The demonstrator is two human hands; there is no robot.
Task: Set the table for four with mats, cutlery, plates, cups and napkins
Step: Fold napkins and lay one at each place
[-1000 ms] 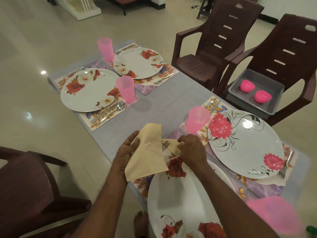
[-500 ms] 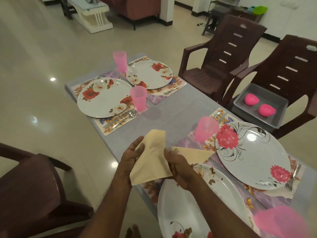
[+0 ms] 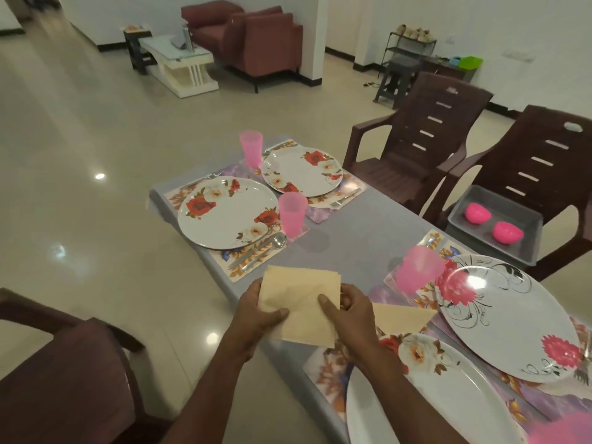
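Both hands, left hand (image 3: pixel 256 310) and right hand (image 3: pixel 347 310), pinch the napkins (image 3: pixel 299 302) above the table (image 3: pixel 352 248) edge. Napkin step: next probably means peeling one for a far plate (image 3: pixel 224 213).

Both hands (image 3: pixel 307 310) pinching cream napkins (image 3: pixel 299 304) above table edge (image 3: pixel 224 283), folded napkin (image 3: pixel 400 317) beside plate (image 3: pixel 448 395)

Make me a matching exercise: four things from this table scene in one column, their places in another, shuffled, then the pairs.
Things:
1. napkin stack
2. folded napkin
3. pink bowls
4. spoon

Places:
A. in the grey tray on a chair
B. held in both hands
C. on the mat beside the near plate
D. beside the far-left plate

Pairs: 1-B, 2-C, 3-A, 4-D
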